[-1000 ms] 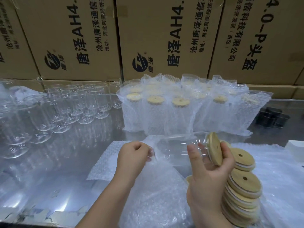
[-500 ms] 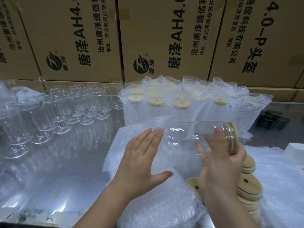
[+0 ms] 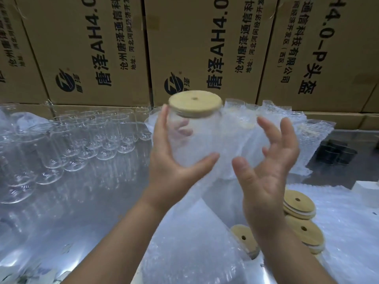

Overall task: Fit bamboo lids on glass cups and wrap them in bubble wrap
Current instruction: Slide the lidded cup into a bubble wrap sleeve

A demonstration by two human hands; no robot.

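Note:
My left hand grips a clear glass cup from the left side, holding it upright above the table. A round bamboo lid with a small centre hole sits on the cup's mouth. My right hand hovers just right of the cup, palm turned toward it, fingers spread and slightly bent, holding nothing. Bubble wrap sheets lie on the table below my hands. A stack of loose bamboo lids rests at the lower right.
Several bare glass cups lie in rows at the left. Wrapped, lidded cups stand at the back behind my hands. Cardboard boxes wall off the rear. Dark small objects sit at the far right on the shiny table.
The cup went from lying sideways in my right hand to upright in my left hand, raised higher. My right hand let go of it and now hovers beside it.

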